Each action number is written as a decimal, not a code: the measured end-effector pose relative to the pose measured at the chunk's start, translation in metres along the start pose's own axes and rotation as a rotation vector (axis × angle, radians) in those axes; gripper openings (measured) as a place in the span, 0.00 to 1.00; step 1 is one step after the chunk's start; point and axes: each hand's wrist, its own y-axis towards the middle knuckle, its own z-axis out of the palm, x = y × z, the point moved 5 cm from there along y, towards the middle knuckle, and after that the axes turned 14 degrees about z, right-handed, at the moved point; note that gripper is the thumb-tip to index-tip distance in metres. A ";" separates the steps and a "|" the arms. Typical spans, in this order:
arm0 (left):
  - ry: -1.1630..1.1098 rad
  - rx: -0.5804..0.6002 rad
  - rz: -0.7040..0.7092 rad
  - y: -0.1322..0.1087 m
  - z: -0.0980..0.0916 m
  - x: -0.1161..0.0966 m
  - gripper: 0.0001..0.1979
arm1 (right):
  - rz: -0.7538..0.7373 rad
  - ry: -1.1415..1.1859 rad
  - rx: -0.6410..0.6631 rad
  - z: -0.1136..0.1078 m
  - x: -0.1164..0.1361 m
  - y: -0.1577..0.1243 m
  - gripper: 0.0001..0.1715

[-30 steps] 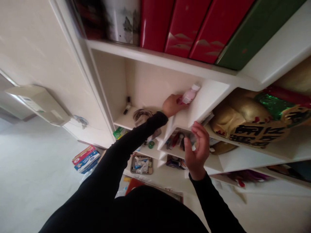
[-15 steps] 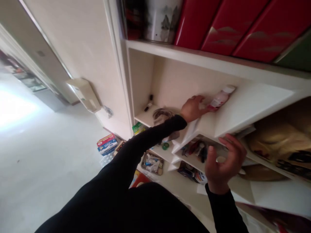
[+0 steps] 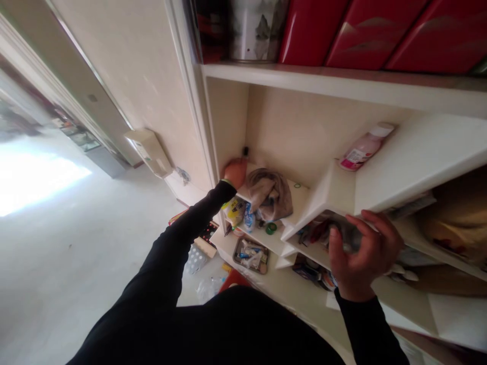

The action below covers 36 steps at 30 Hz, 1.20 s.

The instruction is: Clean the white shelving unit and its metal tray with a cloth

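Note:
A pink-and-white plastic bottle [image 3: 365,147] stands alone on a white shelf, with neither hand touching it. My left hand [image 3: 235,172] is far from it, at the back corner of a lower shelf, beside a small dark object [image 3: 245,151]. Its fingers are mostly hidden, and nothing shows in them. My right hand [image 3: 365,253] is at the edge of a small cubby with its fingers spread. A blurred grey object [image 3: 348,235] lies just behind those fingers, and any contact is hard to make out.
Red boxes [image 3: 365,35] and a painted metal tin [image 3: 256,30] stand on the top shelf. A crumpled grey-brown cloth [image 3: 268,195], a green tape roll [image 3: 271,228] and a tray of tubes [image 3: 251,255] occupy lower shelves. A doorway [image 3: 91,121] lies left.
My left hand has moved away from the bottle to the shelf's back corner. The view has shifted, bringing the cloth into full sight. My right hand stays near the cubby.

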 end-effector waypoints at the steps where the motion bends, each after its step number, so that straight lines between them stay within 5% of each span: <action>1: -0.009 -0.008 -0.009 0.001 0.001 0.001 0.23 | -0.003 0.043 -0.041 -0.001 0.002 -0.002 0.23; 4: -0.042 -0.040 -0.036 0.002 0.005 0.004 0.24 | -0.035 0.202 -0.130 -0.004 0.018 -0.010 0.17; 7: -0.055 -0.064 -0.053 0.001 0.006 0.008 0.27 | -0.052 0.285 0.115 0.018 0.049 -0.018 0.18; 9: -0.068 -0.090 -0.068 -0.003 0.007 0.011 0.26 | -0.031 0.286 0.336 0.047 0.066 -0.024 0.20; 12: -0.110 -0.154 -0.087 -0.010 0.006 0.016 0.20 | 0.014 0.226 0.498 0.102 0.071 -0.027 0.26; 16: -0.467 -0.449 -0.099 -0.023 0.004 0.027 0.13 | 0.118 -0.002 0.641 0.181 0.053 -0.025 0.37; 21: -1.027 -0.704 -0.052 -0.035 0.006 0.036 0.13 | 0.228 -0.162 0.817 0.238 0.038 -0.016 0.24; 25: -1.285 -0.680 0.012 -0.042 0.012 0.027 0.13 | 0.490 0.139 0.718 0.246 0.019 -0.005 0.15; 28: -1.316 -0.691 0.005 -0.047 0.018 0.013 0.14 | 0.751 0.577 0.596 0.239 0.014 -0.006 0.21; 31: -1.233 -0.678 0.033 -0.048 0.022 -0.008 0.12 | 0.744 0.749 0.661 0.230 0.035 -0.015 0.32; 36: -1.138 -0.672 0.175 -0.059 0.020 -0.039 0.13 | 0.794 0.744 0.622 0.214 0.049 -0.020 0.25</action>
